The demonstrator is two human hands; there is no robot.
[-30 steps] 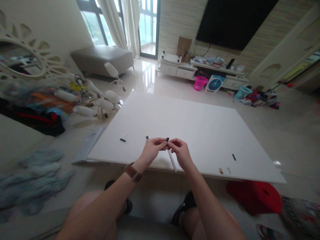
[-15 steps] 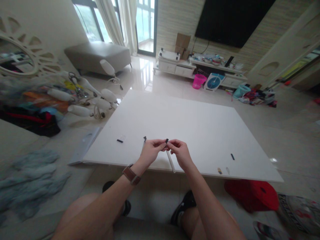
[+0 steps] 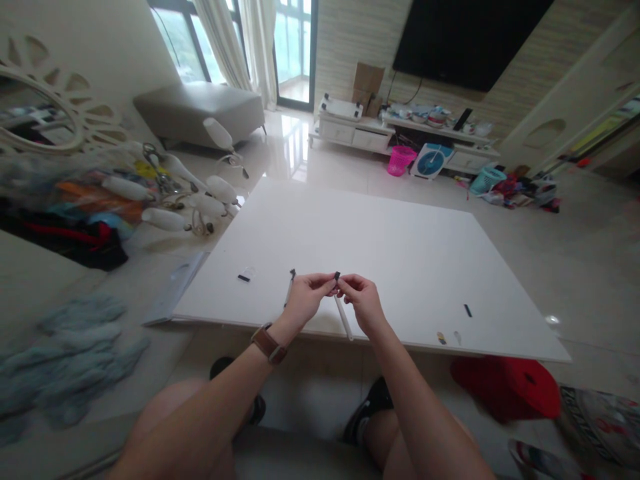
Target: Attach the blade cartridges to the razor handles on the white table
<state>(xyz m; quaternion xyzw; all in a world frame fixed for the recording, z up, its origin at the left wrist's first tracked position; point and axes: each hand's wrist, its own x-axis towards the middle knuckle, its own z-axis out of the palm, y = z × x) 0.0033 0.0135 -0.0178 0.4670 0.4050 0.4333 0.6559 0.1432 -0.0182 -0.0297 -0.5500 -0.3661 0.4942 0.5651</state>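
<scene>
My left hand (image 3: 311, 293) and my right hand (image 3: 361, 298) meet above the near part of a white board (image 3: 360, 233). Both pinch a small black piece (image 3: 337, 275) whose exact kind I cannot make out. Below the fingers a white rod (image 3: 345, 320) runs toward the board's near edge; whether it touches the hands is unclear. Beside my left hand lies a thin rod with a dark end (image 3: 292, 277), partly hidden by that hand. Farther left is a black strip (image 3: 244, 278) with a clear loop. Another black strip (image 3: 467, 311) lies at the right.
A small brownish piece (image 3: 441, 338) and a clear piece (image 3: 457, 337) lie near the board's front edge. Left of the board stands a lamp with several white shades (image 3: 165, 219). A red stool-like object (image 3: 510, 390) is at the lower right, grey cloth (image 3: 85, 360) at the left.
Both hands keep their pinch on the small black piece, with only slight finger movement. The whole view has shifted a little; nothing was let go.
</scene>
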